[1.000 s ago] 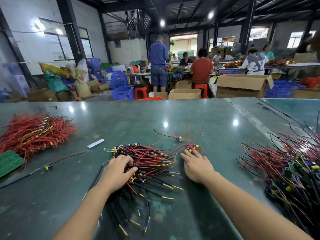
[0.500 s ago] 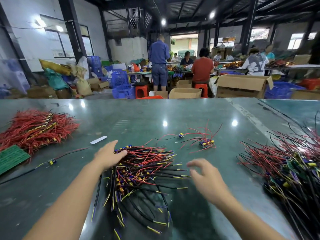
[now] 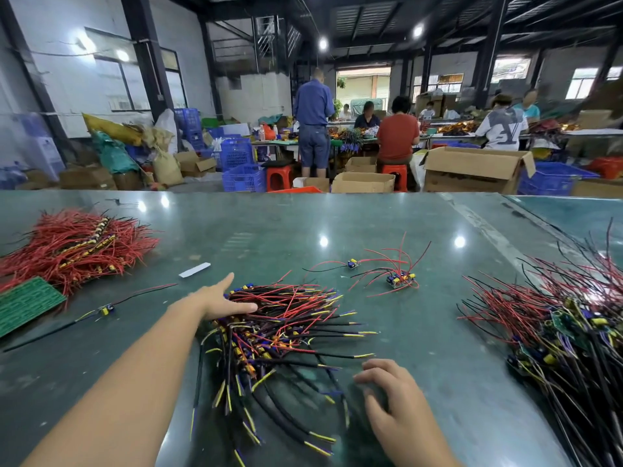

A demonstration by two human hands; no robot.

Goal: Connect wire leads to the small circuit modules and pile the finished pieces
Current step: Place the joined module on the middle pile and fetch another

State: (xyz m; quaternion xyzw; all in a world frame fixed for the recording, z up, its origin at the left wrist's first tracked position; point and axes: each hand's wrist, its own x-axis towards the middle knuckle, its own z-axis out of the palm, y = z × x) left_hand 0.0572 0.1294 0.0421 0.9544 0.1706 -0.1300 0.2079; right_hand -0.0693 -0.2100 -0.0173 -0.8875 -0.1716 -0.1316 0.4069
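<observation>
Your left hand (image 3: 220, 299) lies flat with its fingers straight, the fingertips (image 3: 251, 309) pressing on the far left edge of the central bundle of wired modules (image 3: 283, 328); your right hand (image 3: 392, 404) hovers just off the near right side of that bundle, fingers loosely curled round nothing. The risk here is snagging: the black leads with yellow tips fan out toward your right fingers, and a sweep of that hand could hook a few and drag the heap apart, or tug a lead out of its module. Pressing down hard with the left fingers could bend leads under them or crack a joint, though I cannot tell how firmly you are pressing. Beyond your right fingertips, a small cluster of modules (image 3: 399, 279) and one single module (image 3: 352, 263) lie apart on the table (image 3: 269, 230); push the bundle forward and their red wires may tangle into it. Left of your left fingers a lone wired module (image 3: 106, 310) lies well apart, easily forgotten.
</observation>
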